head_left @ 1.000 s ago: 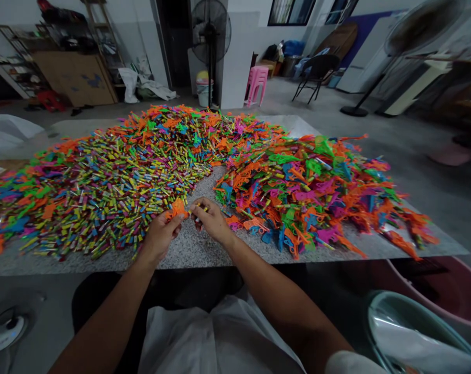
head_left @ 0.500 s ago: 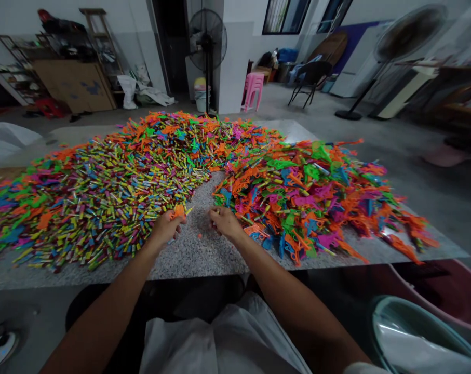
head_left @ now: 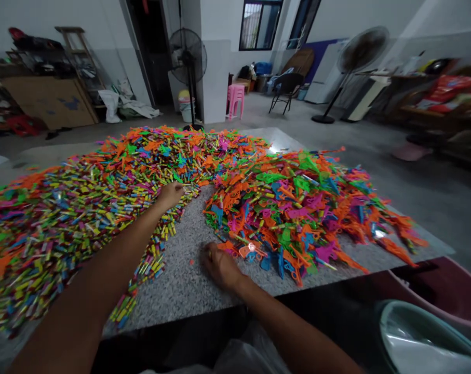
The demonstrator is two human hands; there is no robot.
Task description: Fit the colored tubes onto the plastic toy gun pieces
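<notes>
My left hand [head_left: 171, 196] reaches over the inner edge of a wide heap of small printed tubes [head_left: 114, 208], yellow, blue and dark red. Its fingertips are pinched together at a thin, pale-ended tube [head_left: 187, 185]. Lower down, close to the bare stone tabletop [head_left: 180, 270], my right hand [head_left: 223, 267] has its fingers curled in. It is slightly blurred, and whatever it may hold is hidden. Just beyond it on the right lies a pile of bright plastic pieces [head_left: 297, 208] in orange, green, blue and pink, some with tubes attached.
A small orange bit [head_left: 191, 262] lies on the tabletop. Below the right edge stand a pink tub [head_left: 449, 270] and a green-rimmed tub [head_left: 387, 322]. Behind the table are a standing fan [head_left: 187, 57], pink stools [head_left: 236, 98] and a black chair [head_left: 287, 88].
My left hand has moved forward onto the tube heap, and the orange piece it held no longer shows. My right hand has come nearer to me. The camera view has shifted.
</notes>
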